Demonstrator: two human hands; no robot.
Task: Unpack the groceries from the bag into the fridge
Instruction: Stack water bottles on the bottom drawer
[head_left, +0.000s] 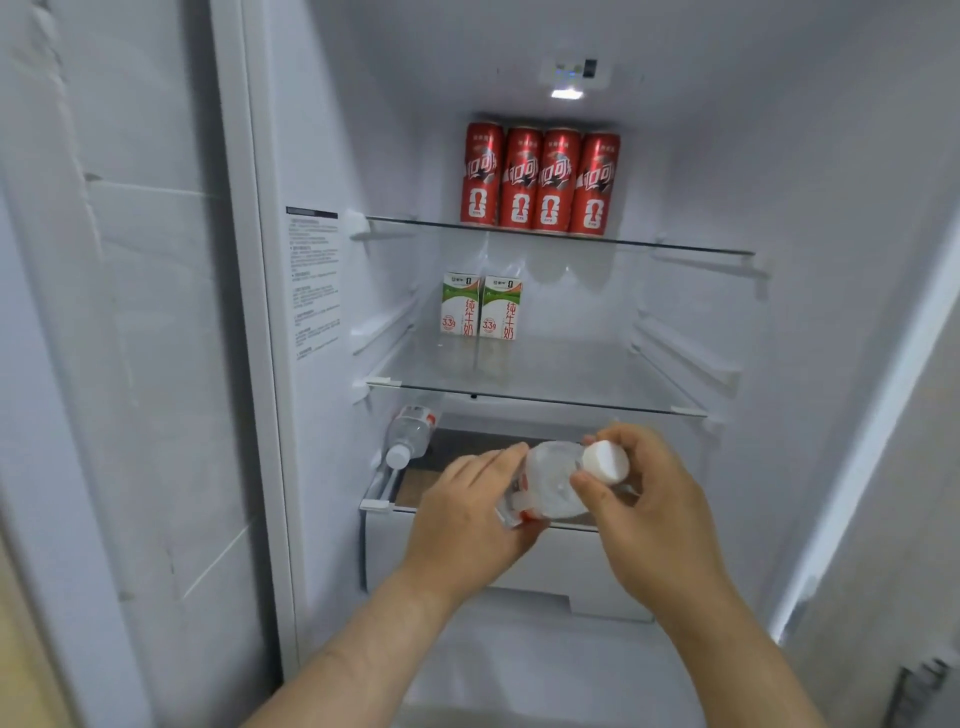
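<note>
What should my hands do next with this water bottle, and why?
Probably ease the water bottle forward and lay it down on the bottom shelf, to the right of the other bottle lying there on its side. Your left hand and right hand already hold it roughly level, cap toward you, just in front of that shelf, and room shows beside the lying bottle.

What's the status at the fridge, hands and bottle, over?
Left hand cradles the water bottle, right hand pinches by its cap. Bottle tilted, over the lowest shelf. A second bottle lies at left, clear of it.
</note>
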